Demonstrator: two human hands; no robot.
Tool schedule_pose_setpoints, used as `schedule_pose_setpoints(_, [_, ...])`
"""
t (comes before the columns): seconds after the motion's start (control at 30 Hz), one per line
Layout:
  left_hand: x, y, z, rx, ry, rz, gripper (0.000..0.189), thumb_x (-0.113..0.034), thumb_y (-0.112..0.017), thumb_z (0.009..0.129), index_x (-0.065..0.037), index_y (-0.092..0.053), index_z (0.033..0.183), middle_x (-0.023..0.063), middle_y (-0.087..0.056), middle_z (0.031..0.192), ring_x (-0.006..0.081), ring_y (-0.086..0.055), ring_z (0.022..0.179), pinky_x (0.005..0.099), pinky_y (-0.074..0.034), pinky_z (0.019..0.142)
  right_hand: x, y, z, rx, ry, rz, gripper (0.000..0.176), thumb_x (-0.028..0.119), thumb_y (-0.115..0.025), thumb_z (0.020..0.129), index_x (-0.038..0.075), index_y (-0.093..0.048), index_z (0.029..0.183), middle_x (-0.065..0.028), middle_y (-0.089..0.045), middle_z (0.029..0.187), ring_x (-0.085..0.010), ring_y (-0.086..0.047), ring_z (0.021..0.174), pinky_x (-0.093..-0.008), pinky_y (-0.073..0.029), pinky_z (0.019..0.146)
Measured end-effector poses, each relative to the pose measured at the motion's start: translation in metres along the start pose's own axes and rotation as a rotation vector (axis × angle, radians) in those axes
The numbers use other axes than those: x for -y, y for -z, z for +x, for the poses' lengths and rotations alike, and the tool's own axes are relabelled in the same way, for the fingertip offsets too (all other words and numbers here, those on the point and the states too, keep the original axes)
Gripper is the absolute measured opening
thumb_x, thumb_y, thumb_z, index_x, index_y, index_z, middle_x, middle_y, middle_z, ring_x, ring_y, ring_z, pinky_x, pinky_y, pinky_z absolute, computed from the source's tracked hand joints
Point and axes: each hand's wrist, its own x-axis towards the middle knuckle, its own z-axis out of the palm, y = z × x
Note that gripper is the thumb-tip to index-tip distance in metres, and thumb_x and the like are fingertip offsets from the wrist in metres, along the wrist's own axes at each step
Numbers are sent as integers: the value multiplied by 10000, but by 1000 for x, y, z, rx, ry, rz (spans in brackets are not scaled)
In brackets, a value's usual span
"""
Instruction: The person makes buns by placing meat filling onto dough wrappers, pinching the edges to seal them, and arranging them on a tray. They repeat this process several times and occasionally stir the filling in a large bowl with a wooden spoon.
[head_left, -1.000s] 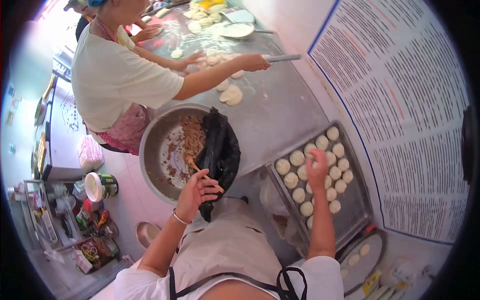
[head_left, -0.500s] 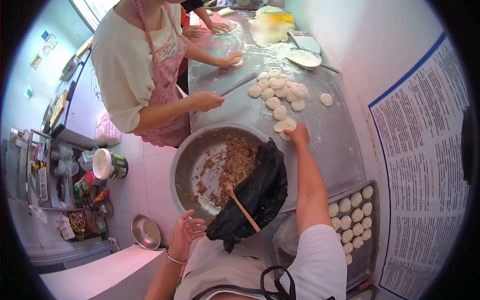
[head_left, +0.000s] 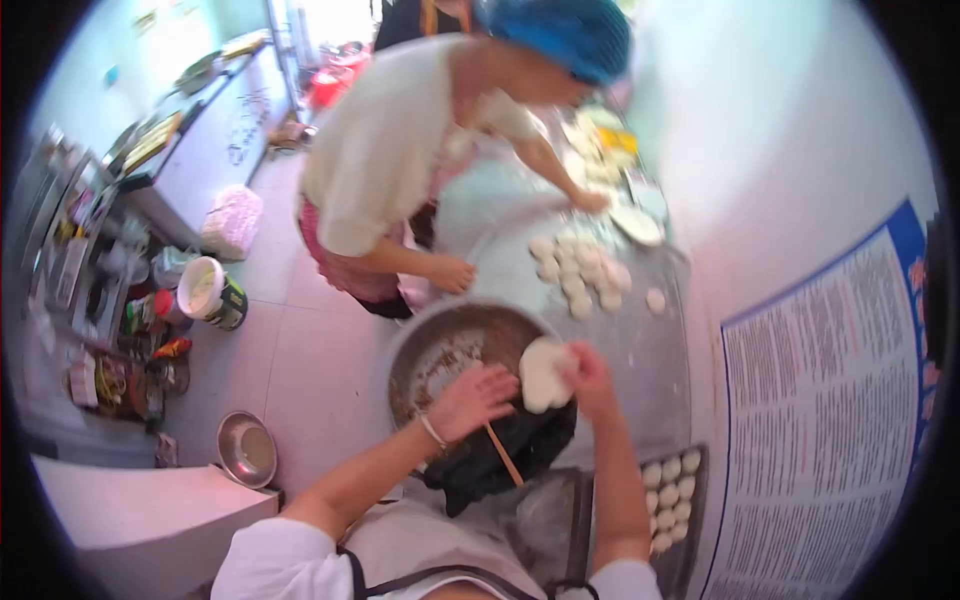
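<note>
A flat, pale dough wrapper [head_left: 544, 378] hangs over the right side of the large metal bowl [head_left: 397, 340], gripped at its right edge by my right hand [head_left: 588, 376]. My left hand [head_left: 474, 400] is spread over the bowl with nothing in it, left of the wrapper. Brown filling [head_left: 450, 362] lies in the bowl, partly hidden by my left hand. Over the bowl's near side lies a black plastic bag [head_left: 475, 468], with a wooden handle [head_left: 504, 455] across it. Several floured dough rounds [head_left: 580, 268] sit on the metal table [head_left: 655, 375].
A co-worker in a blue hair cap [head_left: 560, 35] leans over the table's far left side, one hand near a floury pan [head_left: 637, 225]. A tray of dough pieces [head_left: 700, 500] is at right. A white bucket [head_left: 212, 293] and a steel basin [head_left: 247, 449] stand at left.
My right hand has lifted the wrapper off the table and brought it over the bowl. My left hand has moved up over the bowl. The co-worker now leans across the table. The view has shifted.
</note>
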Motion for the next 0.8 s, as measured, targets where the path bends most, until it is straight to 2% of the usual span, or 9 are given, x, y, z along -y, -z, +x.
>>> schedule_pose_setpoints(0.03, [1,2,8,69,87,-68,554,-466,-422,1003,-52,-468,1369,123,-569,1334,273,-546,1226,461,-395,1074,17,-30,-11,87,-37,53,420,43,-695,851,2,-556,1245,-67,-631,1135,-130,-596,1046,-299,-498,906])
schedule_pose_setpoints(0.07, [3,-18,5,190,85,-122,505,-436,-440,1014,-53,-490,1340,100,-596,1292,261,-559,1216,439,-430,1052,22,-53,-17,150,-18,-81,424,45,-701,843,-2,-555,1238,-71,-629,1138,-133,-601,1046,-300,-499,902])
schedule_pose_setpoints(0.1, [10,5,6,292,28,-39,494,-399,-445,1019,-41,-464,1360,102,-583,1304,262,-574,1198,415,-457,1028,26,-73,-22,199,-2,-214,428,46,-707,836,-6,-554,1232,-74,-627,1140,-136,-605,1046,-302,-501,898])
schedule_pose_setpoints(0.17, [13,19,-9,158,-11,117,461,-330,-445,1030,-27,-435,1377,108,-556,1328,245,-580,1186,399,-472,1017,42,-111,-37,34,149,-337,454,-1,-696,834,-2,-510,1248,-88,-632,1103,-159,-631,994,-314,-533,873])
schedule_pose_setpoints(0.27, [-8,3,-36,60,-64,162,434,-293,-430,1040,-31,-423,1387,111,-543,1336,240,-573,1191,393,-461,1029,45,-144,-58,-89,-114,187,509,-19,-714,813,-15,-456,1252,-138,-628,1107,-202,-649,998,-324,-564,832])
schedule_pose_setpoints(0.4, [-36,-11,-69,74,-117,142,422,-285,-400,1052,-52,-406,1404,110,-546,1325,237,-562,1202,388,-448,1038,41,-187,-71,-122,-299,320,491,-23,-729,801,-24,-437,1196,-164,-618,1121,-230,-665,983,-314,-601,748])
schedule_pose_setpoints(0.5, [-49,3,-79,56,-95,23,408,-271,-394,1053,-56,-404,1400,116,-547,1317,242,-568,1191,387,-463,1019,52,-205,-69,-63,-234,-76,491,-17,-729,804,-23,-429,1194,-150,-613,1114,-220,-660,982,-308,-599,750])
schedule_pose_setpoints(0.7, [-60,25,-98,-31,-168,246,402,-92,-504,973,-37,-431,1364,138,-560,1294,272,-599,1150,396,-523,946,33,-246,-69,-60,69,-62,587,14,-751,798,-11,-395,1265,-131,-577,1143,-176,-645,964,-310,-583,768])
schedule_pose_setpoints(0.8, [-65,32,-104,-28,-192,206,427,0,-523,924,-15,-447,1343,151,-576,1269,284,-610,1135,410,-527,945,50,-249,-74,6,111,-375,623,37,-767,794,20,-397,1295,-120,-563,1155,-172,-635,980,-292,-575,747])
